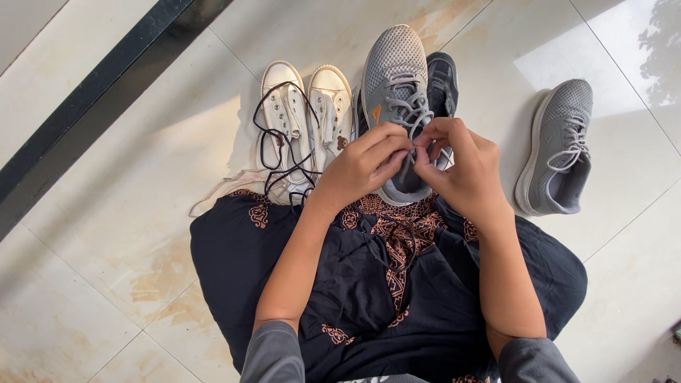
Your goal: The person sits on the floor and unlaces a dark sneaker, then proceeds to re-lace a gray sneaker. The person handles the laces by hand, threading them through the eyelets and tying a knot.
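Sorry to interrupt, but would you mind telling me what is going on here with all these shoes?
A person sits on a tiled floor with both hands at the laces of a grey sneaker. The left hand and right hand pinch the laces together over the shoe's tongue. A dark shoe lies just behind it, the matching grey sneaker lies apart to the right, and a pair of white sneakers with a loose black lace stands to the left.
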